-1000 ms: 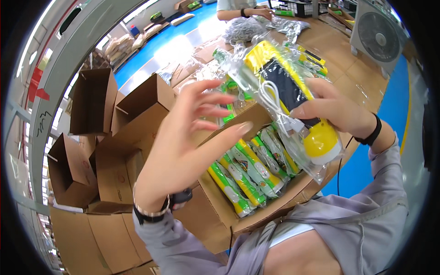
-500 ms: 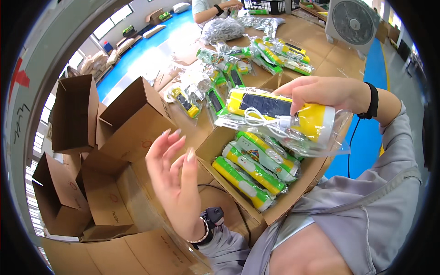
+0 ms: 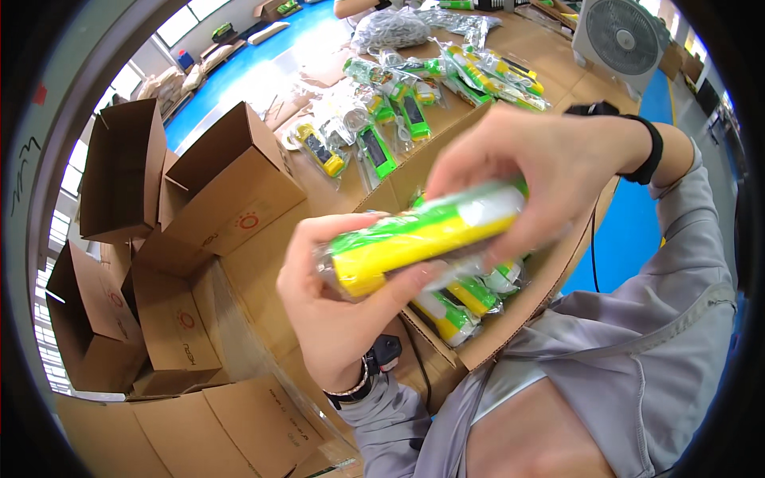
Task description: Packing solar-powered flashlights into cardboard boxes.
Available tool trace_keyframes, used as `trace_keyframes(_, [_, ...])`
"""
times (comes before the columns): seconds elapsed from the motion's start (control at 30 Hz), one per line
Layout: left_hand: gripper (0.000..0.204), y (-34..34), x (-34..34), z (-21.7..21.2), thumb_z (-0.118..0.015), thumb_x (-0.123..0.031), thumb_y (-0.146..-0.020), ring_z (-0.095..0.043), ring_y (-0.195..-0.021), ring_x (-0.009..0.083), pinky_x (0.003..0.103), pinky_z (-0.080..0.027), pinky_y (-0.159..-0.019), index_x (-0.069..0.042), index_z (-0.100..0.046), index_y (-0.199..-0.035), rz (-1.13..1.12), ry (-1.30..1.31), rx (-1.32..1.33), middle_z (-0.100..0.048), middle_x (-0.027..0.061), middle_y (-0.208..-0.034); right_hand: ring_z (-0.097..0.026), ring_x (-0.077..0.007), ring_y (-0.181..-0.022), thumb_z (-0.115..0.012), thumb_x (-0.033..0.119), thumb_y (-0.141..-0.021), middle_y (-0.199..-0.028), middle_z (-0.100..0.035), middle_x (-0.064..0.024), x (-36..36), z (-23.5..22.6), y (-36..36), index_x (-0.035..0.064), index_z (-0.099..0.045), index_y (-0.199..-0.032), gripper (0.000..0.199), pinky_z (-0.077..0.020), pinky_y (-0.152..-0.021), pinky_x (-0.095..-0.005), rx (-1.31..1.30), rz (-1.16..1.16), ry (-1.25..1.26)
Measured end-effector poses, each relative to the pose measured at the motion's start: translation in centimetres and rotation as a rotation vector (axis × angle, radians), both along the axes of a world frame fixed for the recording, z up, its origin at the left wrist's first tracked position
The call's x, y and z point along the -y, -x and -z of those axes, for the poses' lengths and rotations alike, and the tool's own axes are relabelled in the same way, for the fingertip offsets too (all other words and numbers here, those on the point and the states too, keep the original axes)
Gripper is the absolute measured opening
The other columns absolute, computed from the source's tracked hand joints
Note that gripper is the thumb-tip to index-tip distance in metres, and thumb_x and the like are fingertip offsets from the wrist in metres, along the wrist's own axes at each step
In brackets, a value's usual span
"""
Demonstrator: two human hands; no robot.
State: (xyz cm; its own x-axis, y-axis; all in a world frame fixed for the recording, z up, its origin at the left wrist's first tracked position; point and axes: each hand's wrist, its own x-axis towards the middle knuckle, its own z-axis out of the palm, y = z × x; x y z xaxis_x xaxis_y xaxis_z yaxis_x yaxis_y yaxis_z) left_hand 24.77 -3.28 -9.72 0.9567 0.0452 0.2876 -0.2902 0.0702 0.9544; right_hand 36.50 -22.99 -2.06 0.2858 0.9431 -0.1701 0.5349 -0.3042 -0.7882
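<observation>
A yellow and green solar flashlight [image 3: 422, 243] in a clear plastic bag is held level over a cardboard box. My left hand [image 3: 327, 323] is closed round its left end, thumb below and fingers above. At the other end, my right hand [image 3: 530, 163] grips it from above and is slightly blurred. Beneath, the cardboard box [image 3: 522, 331] holds several more bagged flashlights [image 3: 450, 315] lying side by side; my hands and the held one partly cover them. Beyond the box lies a loose heap of bagged flashlights [image 3: 374, 151], some showing dark solar panels.
Several topless cartons [image 3: 231, 211] stand on the left. A bundle of clear plastic bags [image 3: 390, 30] lies at the table's far end, near another person's arm [image 3: 355, 7]. A box fan [image 3: 621, 36] stands far right. A black cable [image 3: 594, 247] hangs beside the box.
The flashlight has come down and left, and has turned from its solar-panel side to a green and yellow side. My left hand, free before, now grips its left end.
</observation>
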Motion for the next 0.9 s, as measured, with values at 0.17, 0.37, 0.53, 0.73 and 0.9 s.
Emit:
trace_keyframes(0.17, [0.046, -0.5, 0.2, 1.4, -0.078, 0.001, -0.071, -0.06, -0.091, 0.0209, 0.031, -0.052, -0.083, 0.0, -0.048, -0.107, -0.945, -0.46, 0.625, -0.056, 0.0139, -0.106, -0.06, -0.0127, -0.083, -0.072, 0.014, -0.078, -0.097, -0.063, -0.0054, 1.8, -1.3, -1.2, 0.0014, -0.06, -0.106, 0.033, -0.0478, -0.075, -0.0268, 1.0, 0.287, -0.507])
trace_keyframes(0.37, [0.037, -1.8, 2.9, 1.7, -0.077, -0.008, -0.071, -0.061, -0.085, 0.0223, 0.029, -0.051, -0.07, -0.002, -0.062, -0.103, -0.924, -0.85, 1.344, -0.06, 0.0142, -0.102, -0.06, -0.014, -0.094, -0.057, 0.017, -0.091, -0.107, -0.063, -0.0084, 0.4, -0.4, 2.9, 0.0012, -0.048, -0.125, 0.038, -0.0485, -0.081, -0.029, -0.523, 0.436, -0.205])
trace_keyframes(0.53, [0.041, 0.2, 4.2, 1.4, -0.081, -0.021, -0.063, -0.063, -0.084, 0.0246, 0.031, -0.052, -0.063, -0.011, -0.067, -0.101, -0.183, -0.748, 0.946, -0.063, 0.0122, -0.101, -0.059, -0.0048, -0.077, -0.07, 0.025, -0.082, -0.089, -0.064, 0.0006, 0.2, 0.7, 1.1, 0.0041, -0.062, -0.106, 0.033, -0.047, -0.065, -0.022, -0.335, 0.449, -0.196])
trace_keyframes(0.73, [0.039, 0.0, -1.6, 0.5, -0.081, -0.01, -0.06, -0.062, -0.081, 0.0249, 0.035, -0.05, -0.069, -0.005, -0.066, -0.096, -0.542, -0.823, 0.723, -0.064, 0.0097, -0.093, -0.061, -0.007, -0.069, -0.072, 0.027, -0.079, -0.079, -0.066, -0.0032, 3.4, -1.3, -2.8, -0.0003, -0.065, -0.093, 0.032, -0.0491, -0.06, -0.0248, -0.09, 0.247, 0.476])
trace_keyframes(0.9, [0.029, -0.2, -4.0, 0.0, -0.075, 0.0, -0.068, -0.062, -0.081, 0.025, 0.033, -0.048, -0.074, 0.0, -0.062, -0.094, -0.673, -0.879, 0.608, -0.065, 0.0119, -0.089, -0.063, -0.0168, -0.067, -0.072, 0.041, -0.077, -0.076, -0.066, -0.0105, 3.7, 1.2, -3.4, -0.0043, -0.065, -0.092, 0.049, -0.049, -0.06, -0.03, 0.1, 0.143, 0.658])
